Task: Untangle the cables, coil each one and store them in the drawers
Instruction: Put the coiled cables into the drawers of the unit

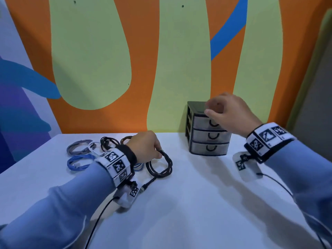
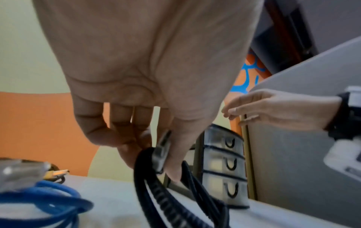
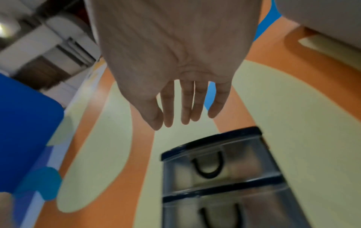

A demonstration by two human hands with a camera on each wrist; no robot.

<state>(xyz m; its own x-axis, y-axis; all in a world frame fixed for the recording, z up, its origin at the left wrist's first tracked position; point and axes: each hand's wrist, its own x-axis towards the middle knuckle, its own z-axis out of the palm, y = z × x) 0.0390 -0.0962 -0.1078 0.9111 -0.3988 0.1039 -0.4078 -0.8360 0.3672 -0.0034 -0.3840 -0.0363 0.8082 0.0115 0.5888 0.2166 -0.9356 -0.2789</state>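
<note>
A: Left hand (image 1: pixel 143 147)?
B: Low over the white table (image 1: pixel 197 194), fingers and thumb curled round the top of a coiled black cable (image 1: pixel 159 165). The lower part of the coil rests on the table; one plug end trails toward the wrist. In the left wrist view a grey connector (image 2: pixel 161 152) sits pinched under the thumb.

A: Right hand (image 1: pixel 228 114)?
B: Up at the top front edge of the small drawer unit (image 1: pixel 208 137). Fingers loose and nearly straight in the right wrist view, holding nothing. Whether a fingertip touches the unit, cannot tell; blurred.

A: Drawers?
B: Three clear ones, stacked, black loop handles, all pushed in. Unit stands at the back of the table by the painted wall.

A: Other cables?
B: Coiled, behind the left wrist: grey cable (image 1: pixel 79 149), white cable (image 1: pixel 93 146), blue cable (image 1: pixel 79 164), another black bundle (image 1: pixel 107 143), a brownish one partly hidden by the hand.
</note>
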